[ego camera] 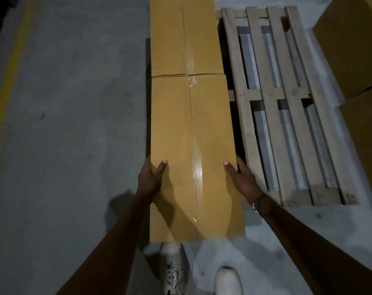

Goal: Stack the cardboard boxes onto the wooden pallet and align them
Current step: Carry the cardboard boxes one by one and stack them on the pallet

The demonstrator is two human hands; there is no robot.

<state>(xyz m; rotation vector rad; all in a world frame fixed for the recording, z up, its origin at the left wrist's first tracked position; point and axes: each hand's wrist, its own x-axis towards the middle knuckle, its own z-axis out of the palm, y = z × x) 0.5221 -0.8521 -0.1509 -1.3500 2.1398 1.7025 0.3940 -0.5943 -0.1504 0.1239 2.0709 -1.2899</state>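
Cardboard box point(191, 145) gripped at both sides by hands, fingers hidden, covering the pallet's point(287, 124) left edge.

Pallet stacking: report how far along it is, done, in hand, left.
Done: a far box already lies along the pallet's left side. In hand: the left hand and right hand grip the sides of the near box, butted end to end against it. Left: most slats are bare, and two more boxes wait on the right, apparently off the pallet.
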